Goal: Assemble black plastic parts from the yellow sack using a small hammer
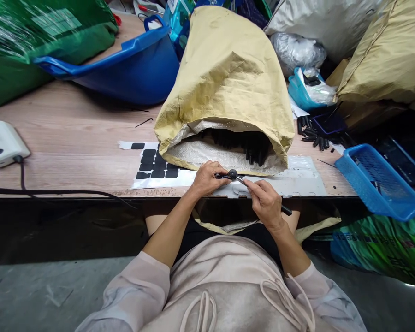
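Note:
My left hand (210, 179) is closed, pinching a small black part with a round head (232, 174) at the table's front edge. My right hand (265, 203) is wrapped round a slim rod with a shiny metal shaft (241, 180) and a black end (286, 210). The shaft's tip meets the round head; whether the two are joined I cannot tell. Just beyond both hands lies a yellow woven sack (233, 87), its mouth toward me. Several black tubular pieces (256, 150) show inside it.
A white sheet with black stickers (157, 161) lies left of the sack's mouth. A blue basin (124, 69) stands behind it. To the right are a blue basket (380, 182) and loose black pieces (316, 138). A white power box (3, 143) with a cable sits far left.

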The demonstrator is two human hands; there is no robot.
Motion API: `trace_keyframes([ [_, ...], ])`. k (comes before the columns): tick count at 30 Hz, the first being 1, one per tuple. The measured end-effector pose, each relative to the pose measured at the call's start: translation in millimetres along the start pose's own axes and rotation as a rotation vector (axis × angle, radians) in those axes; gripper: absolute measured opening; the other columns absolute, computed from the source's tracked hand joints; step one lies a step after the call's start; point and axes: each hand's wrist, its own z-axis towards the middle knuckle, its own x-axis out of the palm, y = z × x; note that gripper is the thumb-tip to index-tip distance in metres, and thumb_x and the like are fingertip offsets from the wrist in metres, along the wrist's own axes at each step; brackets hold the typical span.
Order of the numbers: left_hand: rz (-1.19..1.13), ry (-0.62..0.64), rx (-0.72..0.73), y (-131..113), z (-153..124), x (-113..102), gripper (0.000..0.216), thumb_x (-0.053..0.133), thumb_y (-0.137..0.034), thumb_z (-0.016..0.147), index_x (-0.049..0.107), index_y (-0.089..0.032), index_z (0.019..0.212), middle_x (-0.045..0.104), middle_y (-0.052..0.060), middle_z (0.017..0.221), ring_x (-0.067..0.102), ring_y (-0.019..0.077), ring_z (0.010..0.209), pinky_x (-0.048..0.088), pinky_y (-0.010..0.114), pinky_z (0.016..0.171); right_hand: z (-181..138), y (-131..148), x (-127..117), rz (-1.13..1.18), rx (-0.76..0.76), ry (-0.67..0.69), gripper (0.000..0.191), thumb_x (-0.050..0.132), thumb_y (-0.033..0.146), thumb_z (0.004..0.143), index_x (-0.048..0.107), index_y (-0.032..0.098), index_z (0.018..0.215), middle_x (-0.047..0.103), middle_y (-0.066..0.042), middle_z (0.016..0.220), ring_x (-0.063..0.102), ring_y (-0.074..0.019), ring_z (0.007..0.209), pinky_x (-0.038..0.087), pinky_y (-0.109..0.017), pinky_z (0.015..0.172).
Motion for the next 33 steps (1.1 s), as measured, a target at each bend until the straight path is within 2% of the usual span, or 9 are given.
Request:
trace_keyframes([
  [5,0.008,0.007,0.009,0,1,0,0.016,0.086,-0.035,0.08,0.083,-0.025,0.093,0.072,0.003,0.087,0.062,0.0223,0.089,0.048,0.037,0.087,1,-4,-7,0.049,0.048,-0.075,0.033,0.052,0.022,0.106,0.076,0.029,0.127,0.072,-0.005,0.093,0.068,-0.0164,0.088,0.055,-0.028,0.082],
  [10,0.016,0.014,-0.013,0,1,-1,0.017,0.085,-0.034,0.079,0.082,-0.025,0.093,0.072,0.003,0.086,0.061,0.0227,0.089,0.048,0.037,0.086,-2,-7,-6,0.071,0.055,-0.041,0.031,0.052,0.024,0.106,0.077,0.028,0.124,0.072,-0.004,0.091,0.068,-0.0162,0.086,0.055,-0.028,0.08],
  [14,0.031,0.013,-0.007,-3,0,-2,0.018,0.084,-0.034,0.078,0.079,-0.024,0.091,0.073,0.002,0.091,0.062,0.0238,0.092,0.048,0.038,0.088,4,-12,-8,0.097,0.082,-0.066,0.03,0.053,0.026,0.106,0.076,0.026,0.126,0.074,-0.006,0.099,0.069,-0.019,0.094,0.056,-0.032,0.088],
  [18,0.049,0.021,-0.008,-5,0,-3,0.019,0.084,-0.035,0.077,0.077,-0.022,0.089,0.073,0.003,0.091,0.062,0.0245,0.093,0.047,0.038,0.089,16,-29,-4,-0.003,0.072,-0.111,0.028,0.055,0.029,0.105,0.077,0.026,0.123,0.073,-0.006,0.098,0.065,-0.0204,0.092,0.053,-0.033,0.088],
  [23,0.03,0.022,0.008,-3,-1,-3,0.02,0.086,-0.036,0.076,0.074,-0.022,0.086,0.072,0.002,0.091,0.062,0.0236,0.092,0.046,0.036,0.087,20,-48,14,-0.163,0.083,-0.072,0.024,0.058,0.029,0.103,0.079,0.025,0.114,0.07,-0.006,0.095,0.057,-0.021,0.088,0.046,-0.034,0.085],
  [33,0.031,0.033,0.023,0,0,-3,0.02,0.085,-0.03,0.077,0.071,-0.022,0.088,0.072,0.001,0.093,0.061,0.0231,0.092,0.046,0.036,0.088,16,-46,23,-0.268,0.07,-0.099,0.023,0.059,0.028,0.102,0.078,0.026,0.114,0.069,-0.005,0.096,0.053,-0.0213,0.088,0.039,-0.034,0.081],
])
